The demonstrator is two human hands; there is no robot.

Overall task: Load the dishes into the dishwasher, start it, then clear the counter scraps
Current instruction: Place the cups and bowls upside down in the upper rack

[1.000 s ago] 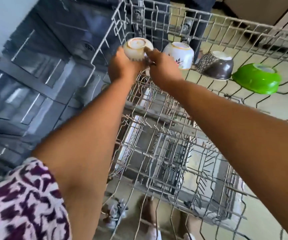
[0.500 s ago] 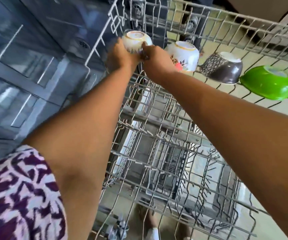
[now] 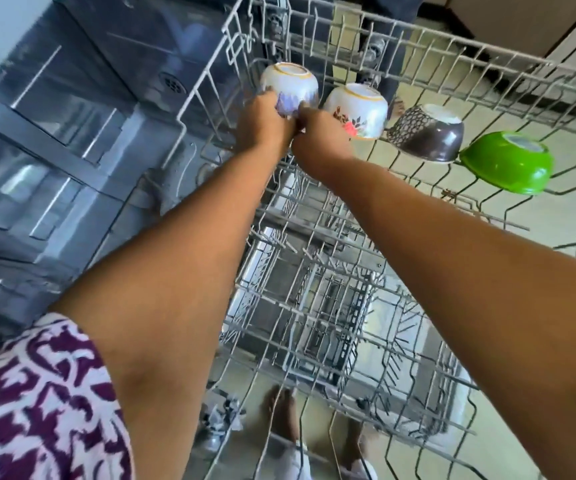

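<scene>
A white bowl with a gold ring and a purple pattern (image 3: 291, 84) sits upside down at the far left of the pulled-out upper wire rack (image 3: 428, 39). My left hand (image 3: 262, 124) grips its near side and my right hand (image 3: 321, 136) pinches its rim beside it. To its right stand three more upturned bowls in a row: a white floral bowl (image 3: 357, 109), a brown patterned bowl (image 3: 427, 133) and a green bowl (image 3: 510, 162).
The open dishwasher tub (image 3: 72, 116) lies to the left. Under the upper rack I see the lower rack (image 3: 331, 306) with its tines. My bare feet (image 3: 283, 410) stand on the pale floor below. A crumpled scrap (image 3: 222, 415) lies by the left foot.
Both hands have kept hold of the white bowl at the rack's far left. The bowl has turned, so its purple pattern now shows between my hands.
</scene>
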